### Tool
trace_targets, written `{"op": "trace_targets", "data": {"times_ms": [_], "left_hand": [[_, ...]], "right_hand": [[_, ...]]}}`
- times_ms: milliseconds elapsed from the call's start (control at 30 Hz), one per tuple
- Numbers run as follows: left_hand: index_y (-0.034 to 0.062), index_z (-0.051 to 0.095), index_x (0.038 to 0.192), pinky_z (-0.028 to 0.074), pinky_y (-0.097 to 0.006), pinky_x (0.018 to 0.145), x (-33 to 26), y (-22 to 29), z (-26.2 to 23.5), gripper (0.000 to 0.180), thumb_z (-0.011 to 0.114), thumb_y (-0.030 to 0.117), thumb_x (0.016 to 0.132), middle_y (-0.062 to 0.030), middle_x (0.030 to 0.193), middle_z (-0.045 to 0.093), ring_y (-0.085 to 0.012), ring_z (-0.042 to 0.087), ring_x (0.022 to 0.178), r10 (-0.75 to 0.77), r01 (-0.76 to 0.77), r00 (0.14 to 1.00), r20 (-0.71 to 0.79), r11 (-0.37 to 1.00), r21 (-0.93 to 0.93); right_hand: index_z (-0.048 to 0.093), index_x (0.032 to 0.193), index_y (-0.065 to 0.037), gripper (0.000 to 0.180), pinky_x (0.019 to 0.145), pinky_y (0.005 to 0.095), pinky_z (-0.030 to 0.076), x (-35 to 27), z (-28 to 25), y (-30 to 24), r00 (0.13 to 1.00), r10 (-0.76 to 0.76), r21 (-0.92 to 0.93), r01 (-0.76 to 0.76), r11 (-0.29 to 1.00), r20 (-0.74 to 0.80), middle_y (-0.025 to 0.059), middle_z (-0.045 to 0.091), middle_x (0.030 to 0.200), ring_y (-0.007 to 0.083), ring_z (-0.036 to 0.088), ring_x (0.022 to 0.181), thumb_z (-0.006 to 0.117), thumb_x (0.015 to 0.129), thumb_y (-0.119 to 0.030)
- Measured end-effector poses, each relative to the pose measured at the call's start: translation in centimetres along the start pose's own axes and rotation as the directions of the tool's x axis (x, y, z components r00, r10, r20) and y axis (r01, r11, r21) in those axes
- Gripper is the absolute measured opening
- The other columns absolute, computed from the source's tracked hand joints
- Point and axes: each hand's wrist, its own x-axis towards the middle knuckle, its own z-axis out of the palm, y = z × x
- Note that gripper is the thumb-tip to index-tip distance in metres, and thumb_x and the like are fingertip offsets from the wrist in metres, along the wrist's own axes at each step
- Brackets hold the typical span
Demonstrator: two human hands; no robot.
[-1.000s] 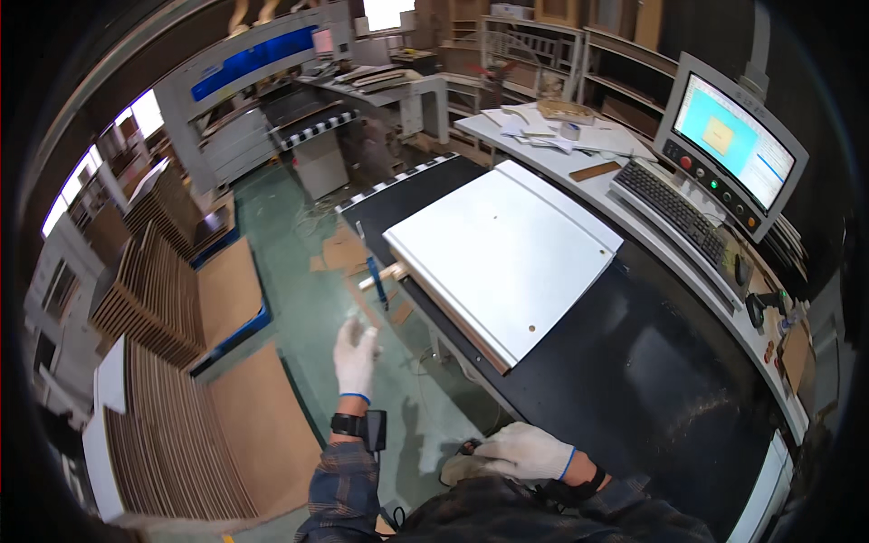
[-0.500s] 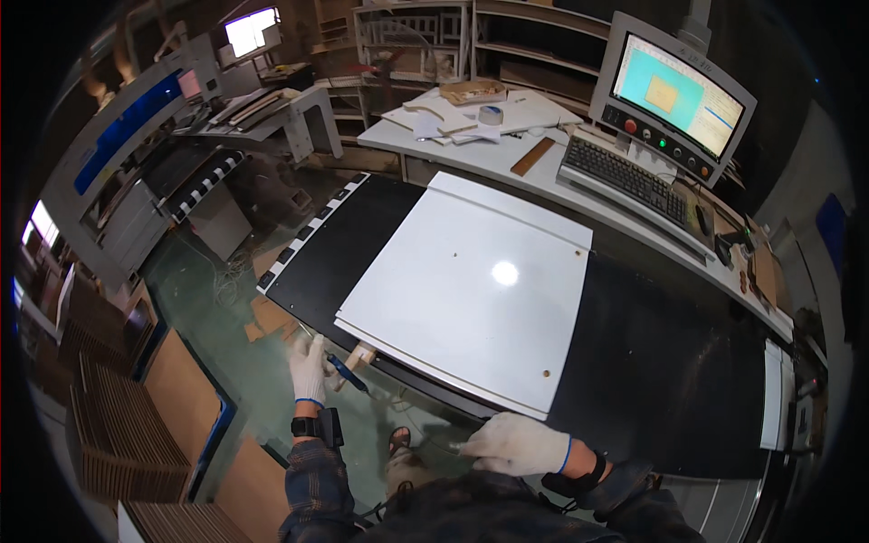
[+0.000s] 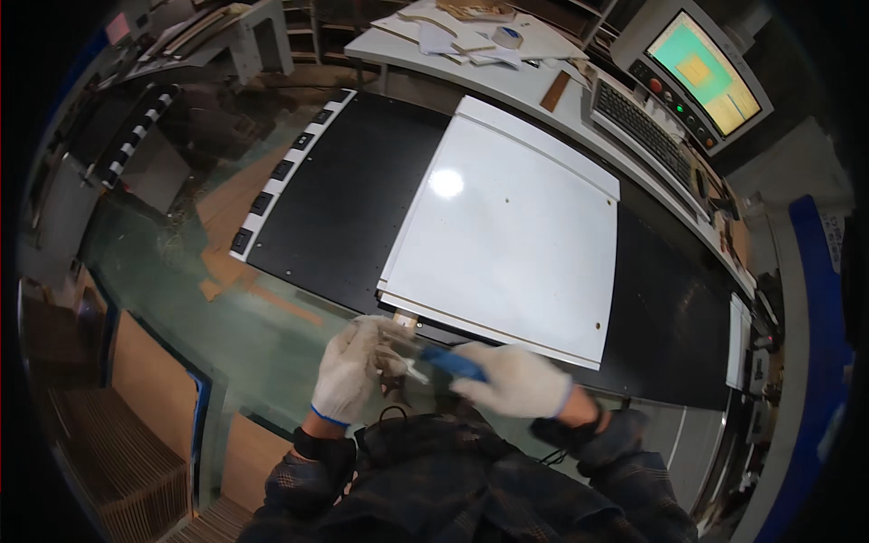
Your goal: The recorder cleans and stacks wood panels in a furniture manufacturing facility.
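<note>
Both my hands wear white knitted gloves and are close together in front of the near edge of a white panel [image 3: 516, 244]. My right hand [image 3: 520, 380] is closed around the blue handle of a slim tool [image 3: 457, 362], its exact kind blurred. My left hand [image 3: 351, 366] has its fingers bent inward near the tool's other end; motion smears what it grips. A small pale metallic piece [image 3: 417, 372] shows by its fingertips. The panel lies flat on a black machine bed [image 3: 344, 199], with a groove along its far side and small holes in its face.
A white side table [image 3: 380, 45] at the back holds papers, offcuts and a tape roll. A keyboard [image 3: 643, 127] and a lit monitor [image 3: 701, 72] stand at the back right. Stacked brown boards [image 3: 127, 434] occupy the lower left. Cardboard [image 3: 240, 226] lies on the green floor.
The blue-handled tool has passed from my left hand to my right. My hands have come together near the panel's front edge. The whole view has shifted and turned.
</note>
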Motion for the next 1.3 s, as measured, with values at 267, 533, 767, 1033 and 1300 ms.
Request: {"op": "trace_targets", "data": {"times_ms": [267, 533, 767, 1033, 1300], "left_hand": [[0.0015, 0.064, 0.111, 0.052, -0.029, 0.071, 5.1, -3.5, -8.7, 0.029, 0.052, 0.028, 0.111, -0.0117, 0.103, 0.071, -0.0116, 0.067, 0.079, 0.047, -0.034, 0.998, -0.04, 0.961, 0.276], [0.003, 0.061, 0.105, 0.041, -0.027, 0.062, 8.7, -4.3, -6.6, 0.039, 0.054, 0.041, 0.112, -0.0065, 0.089, 0.061, -0.01, 0.05, 0.069, 0.0, 0.013, 0.993, -0.115, 0.994, 0.109], [0.0006, 0.061, 0.108, 0.045, -0.026, 0.063, 7.7, -5.7, -9.9, 0.04, 0.053, 0.04, 0.112, -0.007, 0.088, 0.064, -0.0108, 0.055, 0.069, 0.081, -0.058, 0.983, -0.168, 0.989, 0.137], [0.0038, 0.061, 0.11, 0.052, -0.027, 0.063, 2.5, -5.9, -8.9, 0.039, 0.052, 0.042, 0.112, -0.0106, 0.092, 0.069, -0.0142, 0.061, 0.067, 0.074, -0.022, 0.884, -0.462, 0.993, 0.118], [0.0039, 0.061, 0.11, 0.05, -0.029, 0.061, -0.8, -8.3, -11.7, 0.038, 0.053, 0.041, 0.111, -0.0115, 0.093, 0.068, -0.0161, 0.061, 0.068, 0.094, -0.087, 0.828, -0.552, 0.995, 0.039]], "right_hand": [[0.073, 0.105, -0.008, 0.028, 0.082, 0.0505, 0.059, -16.2, -12.8, 0.8, 0.606, 0.775, -0.59, -0.696, 0.409, -0.178, 0.0213, 0.074, 0.087, 0.0421, 0.073, 0.089, 0.071, 0.09, -0.031], [0.072, 0.111, -0.005, 0.034, 0.086, 0.0498, 0.059, -18.1, -14.0, 3.9, 0.467, 0.835, -0.488, -0.823, 0.291, -0.289, 0.0226, 0.075, 0.095, 0.042, 0.073, 0.094, 0.071, 0.091, -0.032], [0.073, 0.108, -0.004, 0.037, 0.088, 0.0497, 0.058, -15.8, -18.2, 9.0, 0.615, 0.714, -0.488, -0.761, 0.428, -0.333, 0.0238, 0.075, 0.096, 0.0418, 0.073, 0.095, 0.071, 0.091, -0.037], [0.073, 0.105, 0.007, 0.051, 0.081, 0.0459, 0.059, -8.0, -30.5, 19.3, 0.672, 0.535, -0.419, -0.739, 0.527, -0.513, 0.0264, 0.075, 0.092, 0.0399, 0.074, 0.085, 0.071, 0.09, -0.041], [0.067, 0.083, 0.0, 0.043, 0.042, 0.0359, 0.046, -3.1, -33.8, 16.7, 0.647, 0.642, -0.101, -0.732, 0.674, -0.412, 0.007, 0.062, 0.06, 0.0182, 0.058, 0.045, 0.068, 0.099, -0.04]]}}
